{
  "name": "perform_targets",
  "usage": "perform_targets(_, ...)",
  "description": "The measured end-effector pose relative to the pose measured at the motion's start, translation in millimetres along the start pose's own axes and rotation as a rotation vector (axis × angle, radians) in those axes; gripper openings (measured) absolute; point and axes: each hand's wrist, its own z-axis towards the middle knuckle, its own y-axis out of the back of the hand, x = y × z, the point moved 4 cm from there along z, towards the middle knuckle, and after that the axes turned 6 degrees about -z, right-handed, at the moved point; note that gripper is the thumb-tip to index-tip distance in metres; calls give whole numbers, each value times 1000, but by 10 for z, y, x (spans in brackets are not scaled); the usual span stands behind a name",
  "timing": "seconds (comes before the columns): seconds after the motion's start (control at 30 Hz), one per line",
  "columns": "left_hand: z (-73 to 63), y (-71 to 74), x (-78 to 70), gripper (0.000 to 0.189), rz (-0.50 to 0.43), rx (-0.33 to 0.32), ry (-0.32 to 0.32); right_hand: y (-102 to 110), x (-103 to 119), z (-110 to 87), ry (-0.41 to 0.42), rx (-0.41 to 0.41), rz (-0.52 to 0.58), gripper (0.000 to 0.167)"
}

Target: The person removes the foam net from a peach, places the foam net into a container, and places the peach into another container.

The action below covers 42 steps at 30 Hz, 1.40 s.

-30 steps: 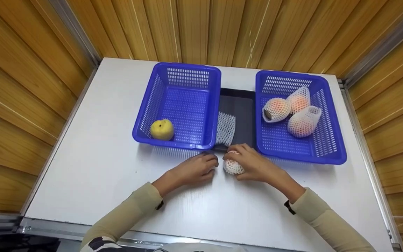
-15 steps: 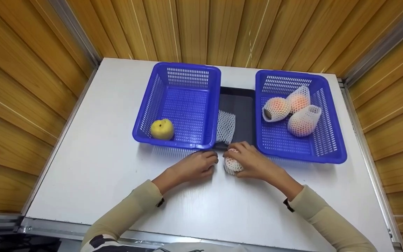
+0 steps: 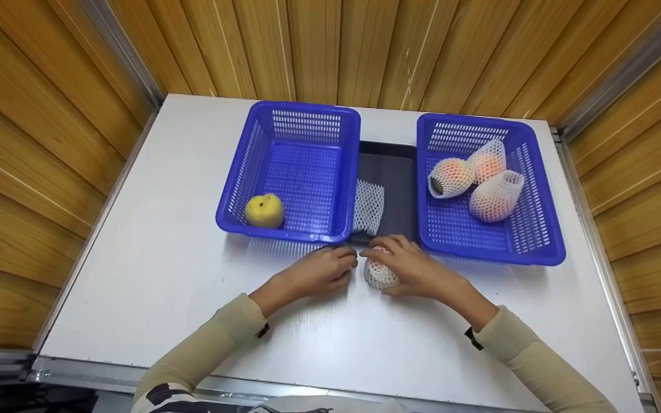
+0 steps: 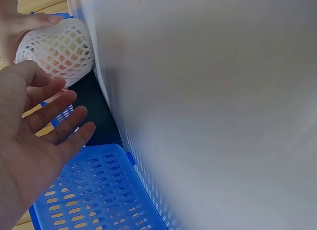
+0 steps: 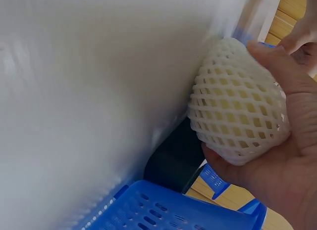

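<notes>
My right hand [image 3: 416,268] grips a round fruit in a white foam net [image 3: 380,274], low over the white table in front of the black tray. In the right wrist view, thumb and fingers curve round the netted fruit [image 5: 237,104], whose yellowish skin shows through the mesh. To its left my left hand [image 3: 320,272] rests by the left basket's front corner and holds nothing. The left wrist view shows the left hand [image 4: 37,126] with loosely bent, spread fingers, close to the netted fruit [image 4: 62,52]; whether they touch is unclear.
The left blue basket [image 3: 287,233] holds one yellow fruit [image 3: 264,211]. Three netted fruits [image 3: 496,198] lie in the right blue basket [image 3: 494,257]. Between the baskets is a black tray [image 3: 396,172] with a loose, flattened foam net [image 3: 369,206] in it.
The right hand and the netted fruit have shifted very slightly left. The left hand stays almost where it was.
</notes>
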Motion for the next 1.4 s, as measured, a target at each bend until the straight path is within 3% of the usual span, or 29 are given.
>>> perform_targets(0.33, -2, -17, 16, 14, 16, -9, -8, 208, 49, -71, -11, -127, 111, 80)
perform_targets(0.5, 0, -20, 18, 14, 15, -12, -10, 127, 49, -88, -78, -162, 52, 83)
perform_targets(0.7, -7, -33, 23, 12, 11, -16, -20, -35, 29, -120, -154, -140, 31, 88)
perform_targets(0.9, 1, -29, 4, 13, 8, -9, -16, -115, 40, -138, -135, -166, 6, 88)
perform_targets(1.07, 7, -21, -2, 14, -3, -13, -23, -88, 22, -221, -101, -207, 123, 89)
perform_targets(1.2, 1, -15, 7, 13, -3, -20, -31, -82, -12, -334, -80, -195, 223, 94)
perform_targets(1.4, -2, 4, 22, 14, -18, -5, -3, -36, -85, -359, -51, -265, 258, 74)
